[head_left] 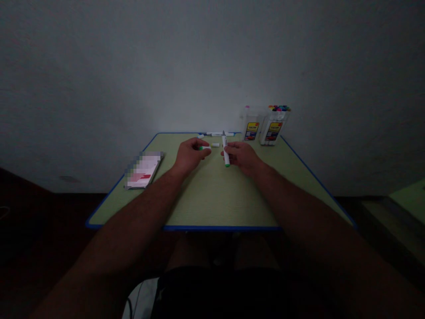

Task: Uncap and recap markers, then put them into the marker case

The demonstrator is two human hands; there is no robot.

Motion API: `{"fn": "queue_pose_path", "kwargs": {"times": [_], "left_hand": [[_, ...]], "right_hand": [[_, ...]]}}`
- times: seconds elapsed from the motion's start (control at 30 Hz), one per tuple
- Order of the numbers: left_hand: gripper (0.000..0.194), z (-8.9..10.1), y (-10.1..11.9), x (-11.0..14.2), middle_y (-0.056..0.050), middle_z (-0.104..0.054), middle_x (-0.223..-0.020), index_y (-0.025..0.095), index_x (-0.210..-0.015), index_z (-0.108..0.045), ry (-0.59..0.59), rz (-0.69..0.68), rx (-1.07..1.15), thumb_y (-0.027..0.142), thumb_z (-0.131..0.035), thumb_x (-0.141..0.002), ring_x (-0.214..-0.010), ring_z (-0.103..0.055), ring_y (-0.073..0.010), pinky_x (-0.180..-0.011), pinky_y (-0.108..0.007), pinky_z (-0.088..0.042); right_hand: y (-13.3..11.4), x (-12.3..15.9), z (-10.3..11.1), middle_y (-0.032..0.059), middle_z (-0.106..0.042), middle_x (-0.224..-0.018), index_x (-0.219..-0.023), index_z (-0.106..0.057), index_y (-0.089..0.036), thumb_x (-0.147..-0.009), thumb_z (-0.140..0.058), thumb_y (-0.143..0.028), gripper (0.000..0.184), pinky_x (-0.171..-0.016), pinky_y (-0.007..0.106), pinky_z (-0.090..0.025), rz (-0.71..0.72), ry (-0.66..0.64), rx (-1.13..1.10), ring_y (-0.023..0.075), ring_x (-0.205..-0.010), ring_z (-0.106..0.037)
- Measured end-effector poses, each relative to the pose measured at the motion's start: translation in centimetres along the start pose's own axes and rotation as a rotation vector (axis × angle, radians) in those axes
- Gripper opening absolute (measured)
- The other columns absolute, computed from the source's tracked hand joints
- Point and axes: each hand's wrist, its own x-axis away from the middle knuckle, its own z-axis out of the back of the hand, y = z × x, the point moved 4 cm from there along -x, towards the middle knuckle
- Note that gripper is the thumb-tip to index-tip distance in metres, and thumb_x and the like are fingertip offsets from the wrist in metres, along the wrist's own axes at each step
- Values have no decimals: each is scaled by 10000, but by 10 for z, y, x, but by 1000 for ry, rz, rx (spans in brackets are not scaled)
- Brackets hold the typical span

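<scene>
We grasp one uncapped marker (pixel 225 142) between our right fingers (pixel 234 145), above the bench (pixel 219 199); our left fingers (pixel 195 141) pinch one green-ended cap (pixel 206 148), apart from it. The marker is white, slim, slightly tilted, its dark nib pointing away, its near end green. Beyond lie one white pen (pixel 217 134) and a yellowish-ended piece (pixel 215 145), beside two clear marker cases (pixel 272 130).

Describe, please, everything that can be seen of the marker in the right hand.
The marker has a slim white barrel, apparently plastic, with faint dark marking, a green near end and an uncapped dark tip pointing toward the wall. The right hand grips it around mid-barrel, over the table; whether marker and table touch is unclear.
</scene>
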Motion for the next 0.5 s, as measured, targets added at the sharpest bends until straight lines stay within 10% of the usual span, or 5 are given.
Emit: {"fn": "queue_pose_path", "kwargs": {"times": [0.5], "left_hand": [[194,-1,5,2,35,-521,-585,180,-887,-762,-22,-86,-154,226,-721,-703,-533,-423,-96,-530,-267,-339]], "right_hand": [[3,-3,0,1,-649,-699,-830,-668,-152,-829,-708,-139,42,-527,219,-478,16,8,-62,87,-546,-561]]}}
